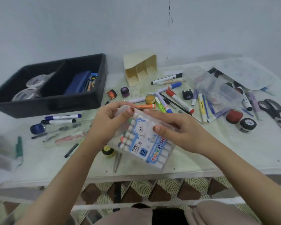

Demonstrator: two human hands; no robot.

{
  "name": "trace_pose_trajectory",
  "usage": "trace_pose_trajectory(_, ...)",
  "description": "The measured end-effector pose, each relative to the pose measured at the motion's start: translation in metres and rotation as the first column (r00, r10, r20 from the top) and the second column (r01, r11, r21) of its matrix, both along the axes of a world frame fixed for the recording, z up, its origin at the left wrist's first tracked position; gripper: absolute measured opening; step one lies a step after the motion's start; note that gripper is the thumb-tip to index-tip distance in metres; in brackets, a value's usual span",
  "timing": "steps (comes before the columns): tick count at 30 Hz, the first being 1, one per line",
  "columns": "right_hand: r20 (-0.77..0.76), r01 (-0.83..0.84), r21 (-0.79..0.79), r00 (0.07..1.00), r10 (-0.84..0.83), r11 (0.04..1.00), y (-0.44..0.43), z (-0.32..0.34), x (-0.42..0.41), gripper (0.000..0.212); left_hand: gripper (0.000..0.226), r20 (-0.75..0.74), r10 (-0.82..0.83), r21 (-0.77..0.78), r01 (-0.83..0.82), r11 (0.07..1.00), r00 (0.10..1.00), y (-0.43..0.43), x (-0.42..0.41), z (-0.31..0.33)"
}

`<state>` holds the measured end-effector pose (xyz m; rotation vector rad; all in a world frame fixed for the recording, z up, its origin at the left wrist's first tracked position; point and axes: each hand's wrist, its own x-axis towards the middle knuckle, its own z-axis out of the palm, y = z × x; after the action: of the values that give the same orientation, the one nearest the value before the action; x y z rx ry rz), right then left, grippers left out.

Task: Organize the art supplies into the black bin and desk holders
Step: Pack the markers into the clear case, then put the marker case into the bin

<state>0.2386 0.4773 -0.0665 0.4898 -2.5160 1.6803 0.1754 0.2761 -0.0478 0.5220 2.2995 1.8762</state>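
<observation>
Both hands hold a clear plastic pack of colour pens with a blue bear label, above the table's front middle. My left hand grips its upper left end, fingers curled over the top. My right hand grips its right side, thumb pressed on the label. The black bin stands at the back left, with tape rolls in its left compartment and a blue case with pens in its right one. A cream desk holder lies tipped beside it.
Markers, highlighters and small paint jars are scattered across the middle and right. A clear box and scissors lie at the right. Two markers, a blue jar and a clear pouch lie at the left front.
</observation>
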Motion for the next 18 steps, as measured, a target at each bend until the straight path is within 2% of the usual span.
trace_pose_trajectory(3,0.084,0.015,-0.106,0.996,-0.006,0.994,-0.032,0.006,-0.030,0.036,0.018,-0.036,0.009,-0.105,-0.012,0.994,0.999,-0.032,-0.034,0.011)
trace_pose_trajectory(5,0.159,0.058,-0.227,0.987,-0.022,0.972,-0.052,0.007,-0.045,0.032,0.025,-0.050,0.095,-0.097,-0.100,0.990,0.994,-0.051,-0.053,0.014)
trace_pose_trajectory(7,0.227,0.123,-0.340,0.973,-0.046,0.932,-0.074,0.008,-0.063,0.030,0.030,-0.134,0.200,-0.071,-0.211,0.975,0.971,-0.076,-0.074,0.016)
trace_pose_trajectory(8,0.262,0.161,-0.382,0.963,-0.060,0.910,-0.084,0.009,-0.072,0.029,0.028,-0.226,0.248,-0.107,-0.277,0.955,0.942,-0.091,-0.086,0.014)
trace_pose_trajectory(9,0.293,0.200,-0.413,0.953,-0.078,0.889,-0.094,0.012,-0.081,0.028,0.025,-0.363,0.277,-0.196,-0.364,0.911,0.890,-0.108,-0.099,0.009)
trace_pose_trajectory(10,0.323,0.237,-0.437,0.942,-0.094,0.868,-0.102,0.015,-0.091,0.028,0.026,-0.516,0.268,-0.307,-0.467,0.829,0.814,-0.125,-0.112,0.004)
trace_pose_trajectory(12,0.385,0.289,-0.505,0.919,-0.088,0.813,-0.120,0.021,-0.115,0.034,0.047,-0.687,0.193,-0.475,-0.633,0.611,0.701,-0.156,-0.135,-0.011)
trace_pose_trajectory(15,0.430,0.331,-0.571,0.900,-0.070,0.751,-0.147,0.035,-0.154,0.047,0.071,-0.658,0.226,-0.583,-0.675,0.452,0.719,-0.181,-0.152,-0.028)
trace_pose_trajectory(18,0.462,0.401,-0.477,0.872,-0.165,0.782,-0.173,0.041,-0.194,0.056,0.093,-0.590,0.260,-0.648,-0.641,0.411,0.764,-0.193,-0.159,-0.037)
